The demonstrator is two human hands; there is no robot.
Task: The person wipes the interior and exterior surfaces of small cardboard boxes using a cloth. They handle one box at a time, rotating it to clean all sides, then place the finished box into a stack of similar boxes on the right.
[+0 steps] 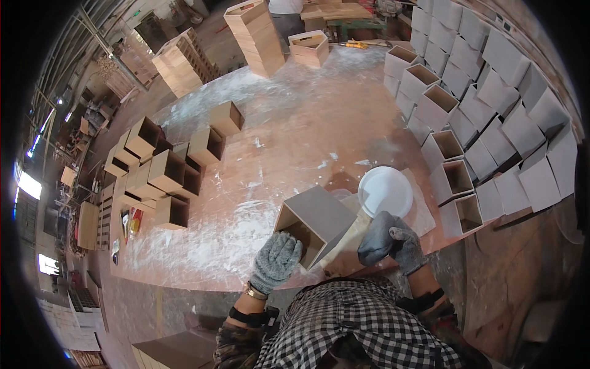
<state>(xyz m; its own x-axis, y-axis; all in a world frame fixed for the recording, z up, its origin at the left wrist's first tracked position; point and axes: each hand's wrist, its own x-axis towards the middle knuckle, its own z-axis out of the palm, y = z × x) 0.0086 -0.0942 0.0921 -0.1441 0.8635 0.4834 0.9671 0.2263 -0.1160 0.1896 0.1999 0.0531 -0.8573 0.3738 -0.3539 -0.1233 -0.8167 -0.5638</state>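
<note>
An open-ended box of thin board (319,218), with a grey-coated upper side and a brown inside, rests tilted at the table's near edge. My left hand (276,261), in a grey knitted glove, grips its open end, with the fingers over the rim. My right hand (407,247), gloved too, is closed around a bunched dark grey cloth (375,240) just right of the box. Beyond the cloth stands a round white tub (386,192) with something whitish in it. A pale sheet (424,206) lies beneath the tub.
Whitened boxes (485,92) are stacked along the right side. Bare brown boxes (166,171) cluster at the left, near a red and yellow item (134,222). Tall wooden stacks (255,40) stand at the far edge of the powder-streaked table (307,135). Another person (286,15) is behind.
</note>
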